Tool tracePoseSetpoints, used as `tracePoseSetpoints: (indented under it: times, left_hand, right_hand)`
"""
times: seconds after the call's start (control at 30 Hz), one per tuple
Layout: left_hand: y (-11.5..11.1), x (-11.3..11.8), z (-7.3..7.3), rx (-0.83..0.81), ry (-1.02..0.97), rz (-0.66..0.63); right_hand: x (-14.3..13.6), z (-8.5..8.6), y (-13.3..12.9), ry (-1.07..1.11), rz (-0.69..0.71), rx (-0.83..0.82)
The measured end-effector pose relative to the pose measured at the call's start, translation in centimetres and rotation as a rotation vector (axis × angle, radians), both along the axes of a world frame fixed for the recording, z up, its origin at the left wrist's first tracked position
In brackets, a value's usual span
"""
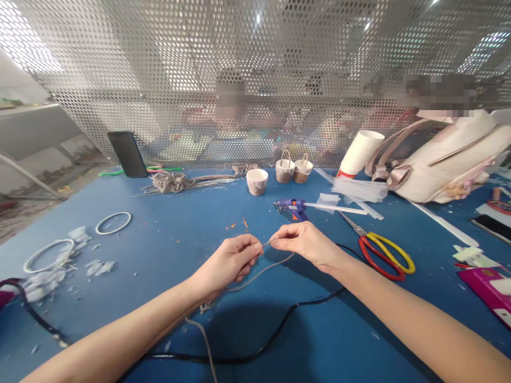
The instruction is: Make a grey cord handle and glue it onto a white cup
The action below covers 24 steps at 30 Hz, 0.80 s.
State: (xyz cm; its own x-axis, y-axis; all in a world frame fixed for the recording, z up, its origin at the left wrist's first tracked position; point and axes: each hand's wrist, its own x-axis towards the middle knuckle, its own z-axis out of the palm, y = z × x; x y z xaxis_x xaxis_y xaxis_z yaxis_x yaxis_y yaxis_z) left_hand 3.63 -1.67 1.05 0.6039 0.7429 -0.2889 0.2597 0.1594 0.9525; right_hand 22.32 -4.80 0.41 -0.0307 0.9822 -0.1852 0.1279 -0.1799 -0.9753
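Over the middle of the blue table, my left hand (239, 256) is closed in a pinch on a thin grey-beige cord (261, 268). My right hand (297, 240) pinches the same cord a short way to the right, and a small stretch of it shows between the fingertips. A loop of cord hangs below both hands, and more trails toward the near edge. Just beyond my right hand lies a blue glue gun (293, 206) with a clear glue stick. Behind it stand a small wrapped cup (257, 182) and two cups with handles (285, 173).
Scissors (369, 234) with red and yellow handles lie right of my right hand. A black cable (279, 330) crosses the near table. Farther out are a cord bundle (171, 182), a phone (128, 154), white rings (114, 223), stacked paper cups (361, 151) and a white bag (451, 159).
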Motion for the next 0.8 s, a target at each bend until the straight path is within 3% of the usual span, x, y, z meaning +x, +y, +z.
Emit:
tracePoseSetpoints:
  times: [0.23, 0.33, 0.47, 0.63, 0.8]
  left_hand:
    - [0.7, -0.6, 0.8, 0.409, 0.226, -0.187]
    - [0.5, -0.6, 0.7, 0.598, 0.293, -0.171]
    - [0.0, -0.5, 0.1, 0.744, 0.366, -0.098]
    - [-0.3, -0.4, -0.2, 0.780, 0.354, -0.006]
    - [-0.1, -0.2, 0.1, 0.549, 0.228, 0.070]
  right_hand:
    - [1.0, 1.8, 0.6, -0.182, 0.187, 0.034]
    - [0.8, 2.3, 0.3, -0.300, 0.214, 0.071]
    - [-0.1, 2.1, -0.5, -0.417, 0.153, 0.248]
    - [-0.9, 1.2, -1.3, -0.466, 0.083, 0.366]
    - [-0.9, 0.5, -1.4, -0.362, -0.008, 0.356]
